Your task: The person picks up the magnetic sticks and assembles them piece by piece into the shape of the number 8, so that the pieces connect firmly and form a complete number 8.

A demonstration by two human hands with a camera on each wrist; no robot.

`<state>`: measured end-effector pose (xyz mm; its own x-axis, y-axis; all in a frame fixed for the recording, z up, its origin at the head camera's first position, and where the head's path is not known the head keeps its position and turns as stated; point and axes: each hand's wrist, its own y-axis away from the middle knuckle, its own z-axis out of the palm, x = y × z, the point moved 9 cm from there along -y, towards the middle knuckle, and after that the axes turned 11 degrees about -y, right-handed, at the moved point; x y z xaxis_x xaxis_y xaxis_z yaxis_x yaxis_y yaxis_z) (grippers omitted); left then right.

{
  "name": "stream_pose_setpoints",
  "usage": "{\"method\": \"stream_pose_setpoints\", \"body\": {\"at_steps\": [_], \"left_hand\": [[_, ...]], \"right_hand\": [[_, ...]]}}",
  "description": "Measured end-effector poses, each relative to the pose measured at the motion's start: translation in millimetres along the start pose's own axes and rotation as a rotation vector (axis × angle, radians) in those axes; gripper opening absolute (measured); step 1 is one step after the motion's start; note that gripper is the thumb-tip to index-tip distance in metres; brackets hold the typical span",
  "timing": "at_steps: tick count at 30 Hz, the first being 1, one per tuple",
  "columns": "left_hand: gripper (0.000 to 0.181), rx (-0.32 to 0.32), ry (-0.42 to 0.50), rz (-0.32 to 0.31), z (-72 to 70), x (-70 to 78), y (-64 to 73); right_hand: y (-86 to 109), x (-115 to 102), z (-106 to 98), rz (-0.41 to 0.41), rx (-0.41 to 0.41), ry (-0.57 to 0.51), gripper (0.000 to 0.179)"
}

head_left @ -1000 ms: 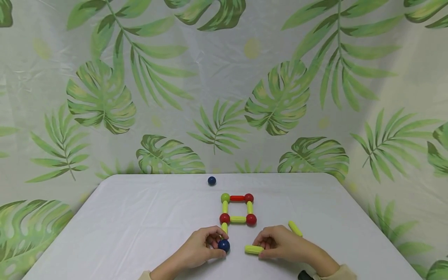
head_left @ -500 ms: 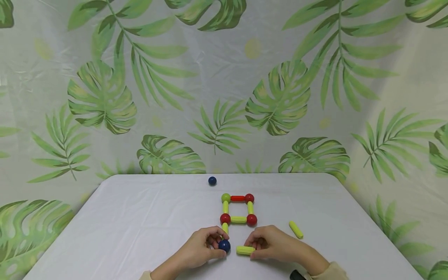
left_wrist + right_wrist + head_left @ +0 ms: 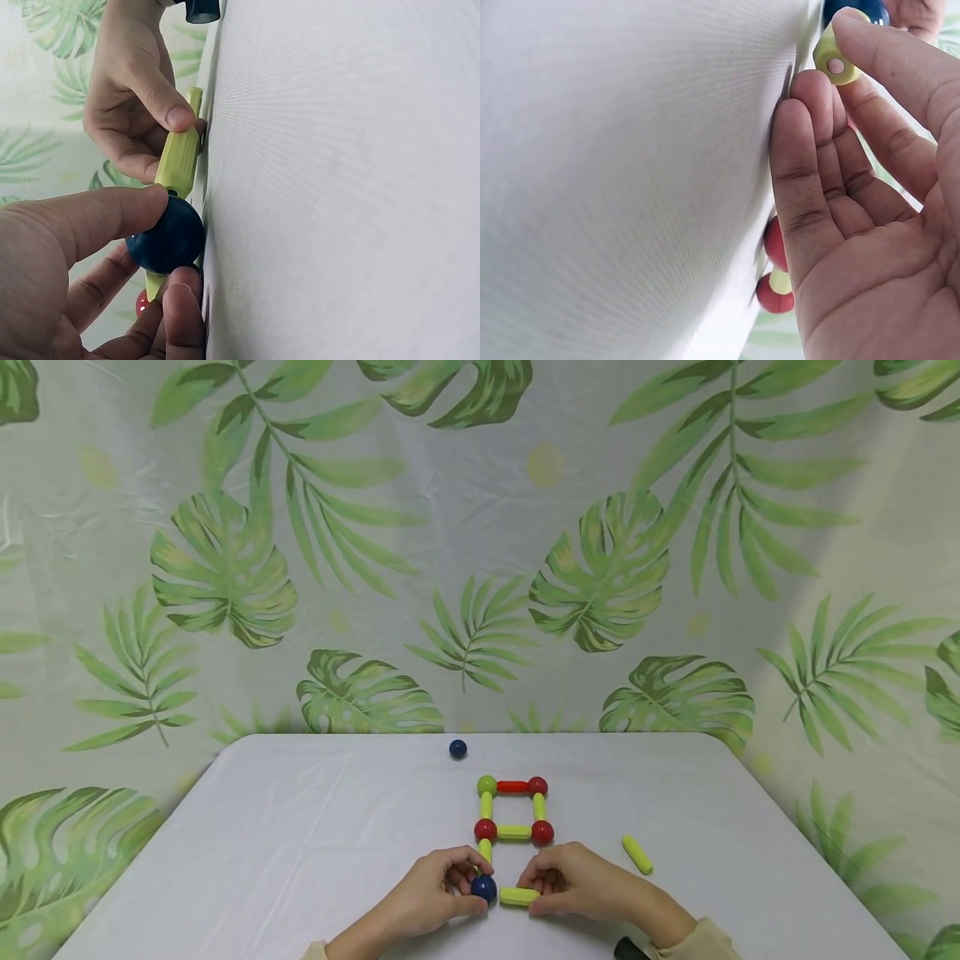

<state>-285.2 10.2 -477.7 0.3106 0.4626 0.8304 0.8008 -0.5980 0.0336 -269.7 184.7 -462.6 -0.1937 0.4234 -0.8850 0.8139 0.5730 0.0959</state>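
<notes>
My left hand (image 3: pixel 435 889) grips a dark blue ball (image 3: pixel 483 888) between thumb and fingers. From that ball a yellow-green rod (image 3: pixel 485 852) runs back to a red ball (image 3: pixel 486 831), one corner of a square of rods and balls. Thumb and index finger of my right hand (image 3: pixel 581 885) pinch another yellow-green rod (image 3: pixel 517 897), lying sideways with its tip right at the blue ball's right side. In the right wrist view the near end of this rod (image 3: pixel 835 66) shows a pale round centre.
The square has a green ball (image 3: pixel 487 786), a red rod (image 3: pixel 513 787) and more red balls at its corners. A loose yellow-green rod (image 3: pixel 637 855) lies to the right. Another dark blue ball (image 3: pixel 457 749) sits near the back edge of the white table (image 3: pixel 315 810).
My right hand has moved left, bringing its yellow-green rod up to the blue ball. My left hand has stayed on the ball.
</notes>
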Motion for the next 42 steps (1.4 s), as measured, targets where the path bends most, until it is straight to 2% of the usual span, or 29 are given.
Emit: {"method": "stream_pose_setpoints", "body": {"at_steps": [27, 42], "left_hand": [[0.033, 0.001, -0.006, -0.015, 1.1, -2.6, -1.3], [0.033, 0.010, -0.015, 0.005, -1.5, 2.3, 0.8]], "right_hand": [[-4.1, 1.7, -0.4, -0.011, -0.004, 0.013, 0.014], [-5.2, 0.2, -0.7, -0.017, -0.010, 0.001, 0.014]]}}
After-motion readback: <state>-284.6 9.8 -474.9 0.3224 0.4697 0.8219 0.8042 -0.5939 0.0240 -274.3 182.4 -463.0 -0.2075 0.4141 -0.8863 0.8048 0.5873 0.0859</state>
